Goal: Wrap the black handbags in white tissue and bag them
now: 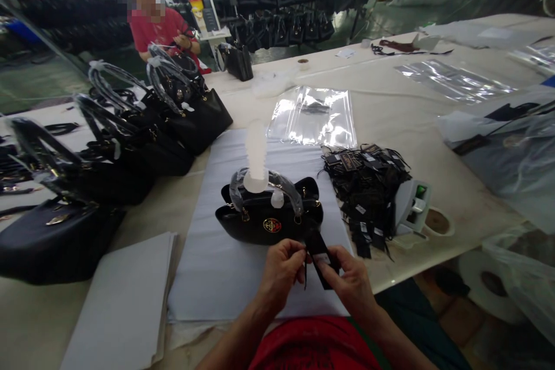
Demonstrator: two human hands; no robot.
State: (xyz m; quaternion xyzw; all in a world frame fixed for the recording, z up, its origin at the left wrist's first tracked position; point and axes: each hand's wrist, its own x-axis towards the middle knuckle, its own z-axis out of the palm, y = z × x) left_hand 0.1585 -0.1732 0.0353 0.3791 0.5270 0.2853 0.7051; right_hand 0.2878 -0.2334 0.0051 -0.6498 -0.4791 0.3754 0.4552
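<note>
A black handbag [255, 227] with a round gold emblem stands upright on white sheeting [195, 277]. Clear film wraps its handles [286, 184], and a white strip lies over them. Just in front of the bag, my right hand [350, 278] grips a black tag [321, 260] bearing a small white label. My left hand [284, 270] pinches the thin black cord [306, 274] of this tag. To the right of the bag lies a heap of black tags [368, 185] with cords.
Several black handbags [130, 173] line the left side. White sheets [125, 300] lie front left. Clear plastic bags [316, 115] lie behind; a white dispenser [410, 208] and tape roll [437, 221] sit right. A person [158, 29] stands across the table.
</note>
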